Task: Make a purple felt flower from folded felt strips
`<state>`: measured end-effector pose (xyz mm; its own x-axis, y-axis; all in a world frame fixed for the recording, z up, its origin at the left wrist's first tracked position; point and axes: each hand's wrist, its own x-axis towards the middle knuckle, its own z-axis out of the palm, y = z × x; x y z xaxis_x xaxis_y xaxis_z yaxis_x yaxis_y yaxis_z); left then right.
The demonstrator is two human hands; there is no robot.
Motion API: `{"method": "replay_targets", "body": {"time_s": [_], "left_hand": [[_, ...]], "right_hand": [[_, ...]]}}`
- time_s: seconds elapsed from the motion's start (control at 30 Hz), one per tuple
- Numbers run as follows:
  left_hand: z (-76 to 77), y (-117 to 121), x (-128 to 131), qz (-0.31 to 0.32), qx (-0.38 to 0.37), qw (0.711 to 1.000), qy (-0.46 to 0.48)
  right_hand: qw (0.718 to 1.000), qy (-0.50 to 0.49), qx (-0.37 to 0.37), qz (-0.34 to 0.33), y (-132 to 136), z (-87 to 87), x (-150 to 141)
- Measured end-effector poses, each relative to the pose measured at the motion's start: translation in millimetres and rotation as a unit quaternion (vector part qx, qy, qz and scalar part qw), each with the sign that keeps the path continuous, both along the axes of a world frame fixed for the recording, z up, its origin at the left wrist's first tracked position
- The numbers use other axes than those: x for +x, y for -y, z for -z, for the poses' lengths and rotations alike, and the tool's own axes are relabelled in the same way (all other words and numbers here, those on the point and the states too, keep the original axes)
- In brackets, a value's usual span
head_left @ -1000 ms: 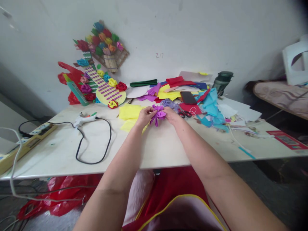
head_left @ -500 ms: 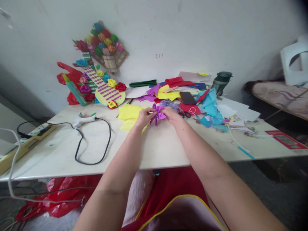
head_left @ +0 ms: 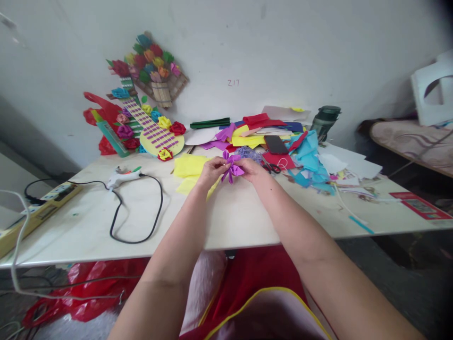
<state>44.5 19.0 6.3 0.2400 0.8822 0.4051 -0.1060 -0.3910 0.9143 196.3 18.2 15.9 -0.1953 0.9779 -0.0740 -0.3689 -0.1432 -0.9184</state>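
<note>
In the head view, you hold a purple flower-shaped piece (head_left: 231,170) out in front of you, between your two hands and over the pale table (head_left: 244,217); whether its lower tips touch the tabletop, you cannot tell from here. It is a vivid violet, thin and paper-like, with several petals spreading from a gathered middle. One narrow petal stands up at the top left, others point down and to the lower left, and a broader, creased one spreads toward the right, catching more light. The outline is uneven, and the folds throw darker purple lines between the petals. Finer detail at the centre is too small to make out.

Your left hand (head_left: 212,169) pinches the left edge, thumb and fingertips brought together on it. Your right hand (head_left: 252,169) is closed on the right edge, with some of its fingertips hidden by the petals.

Beside and partly behind your left hand lie bright yellow sheets (head_left: 191,165). Just past your right hand are dark-handled scissors (head_left: 272,168), and behind the flower sits a tangle of lilac shreds (head_left: 247,153). Farther to your left lies a white glue gun (head_left: 122,178).
</note>
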Motion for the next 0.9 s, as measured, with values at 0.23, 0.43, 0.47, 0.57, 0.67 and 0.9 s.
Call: {"method": "replay_targets", "body": {"time_s": [0.23,0.43,0.47,0.57,0.67,0.9], "left_hand": [[1.9,-1,1,-0.039,0.067,0.997,-0.014],[7.8,-8,2,-0.070,0.086,0.993,-0.030],[9.0,-9,2,-0.075,0.087,0.993,-0.035],[11.9,-12,2,-0.085,0.088,0.992,-0.041],[12.0,-12,2,-0.092,0.092,0.991,-0.032],[5.1,-6,5,-0.116,0.123,0.984,-0.061]], "right_hand": [[0.999,0.017,-0.036,0.001,-1,0.9,4],[0.997,0.022,-0.062,0.032,0,-0.9,3],[0.997,0.020,-0.061,0.037,-1,-0.6,2],[0.997,0.007,-0.049,0.051,-4,1.1,1],[0.998,0.001,-0.037,0.052,-8,2.9,-1],[0.998,-0.003,-0.056,0.031,-5,1.4,-1]]}}
